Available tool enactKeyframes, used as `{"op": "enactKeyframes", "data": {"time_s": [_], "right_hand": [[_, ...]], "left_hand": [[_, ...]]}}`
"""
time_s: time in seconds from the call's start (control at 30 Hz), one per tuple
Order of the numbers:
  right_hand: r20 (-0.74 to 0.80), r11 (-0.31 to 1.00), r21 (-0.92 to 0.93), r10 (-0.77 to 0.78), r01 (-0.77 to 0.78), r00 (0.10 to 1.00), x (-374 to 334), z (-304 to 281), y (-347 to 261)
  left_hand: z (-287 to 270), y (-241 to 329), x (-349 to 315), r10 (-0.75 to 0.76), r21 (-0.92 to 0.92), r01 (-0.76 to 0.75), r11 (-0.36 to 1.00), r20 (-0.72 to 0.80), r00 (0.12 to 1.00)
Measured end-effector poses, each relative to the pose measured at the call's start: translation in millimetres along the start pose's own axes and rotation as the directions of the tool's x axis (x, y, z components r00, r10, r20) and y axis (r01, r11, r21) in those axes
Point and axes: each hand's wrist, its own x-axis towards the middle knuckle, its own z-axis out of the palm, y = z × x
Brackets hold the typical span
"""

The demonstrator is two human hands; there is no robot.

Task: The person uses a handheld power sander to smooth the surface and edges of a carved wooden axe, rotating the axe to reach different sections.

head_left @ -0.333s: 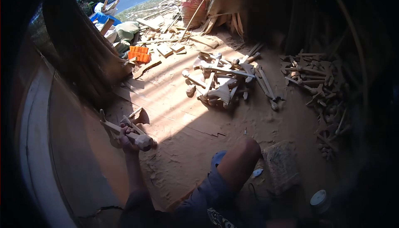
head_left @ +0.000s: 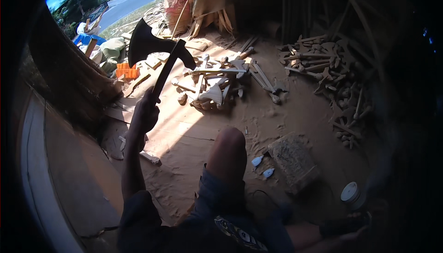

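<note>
My left hand (head_left: 146, 110) is closed round the handle of an axe (head_left: 150, 45), raised in front of me with its broad blade to the left. Against the light it shows as a dark outline, so I cannot tell its material. Below my wrist a pale wooden piece (head_left: 151, 158) lies on the ground. Beyond the axe is a loose heap of carved wooden pieces (head_left: 214, 91), partly in sun. At the lower right a limb in deep shadow lies by a black object (head_left: 344, 226); I cannot make out my right hand there.
More carved pieces (head_left: 318, 61) are heaped at the right. A rough block (head_left: 293, 158) sits beside my bent knee (head_left: 229, 149), with two small white items (head_left: 257, 160) near it. A white tub (head_left: 350, 191) stands farther right. Orange bricks (head_left: 128, 71) and sacks (head_left: 112, 50) lie back left.
My left hand has lifted from low beside the wooden pieces, and the axe now stands up in it. My view has shifted right, bringing the shadowed limb into the lower right.
</note>
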Motion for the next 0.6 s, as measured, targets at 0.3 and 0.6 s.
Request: {"op": "enactKeyframes", "data": {"time_s": [0.3,0.6], "right_hand": [[0.013,0.961,0.228,0.159,-0.158,0.987,-4,9,0],[-0.354,0.926,-0.202,0.234,-0.319,0.905,6,32,13]], "left_hand": [[207,117,110,0.617,0.387,-0.74,0.551,0.409,0.673],[405,195,-61,0.699,-0.136,-0.792,0.595,0.573,0.427]]}}
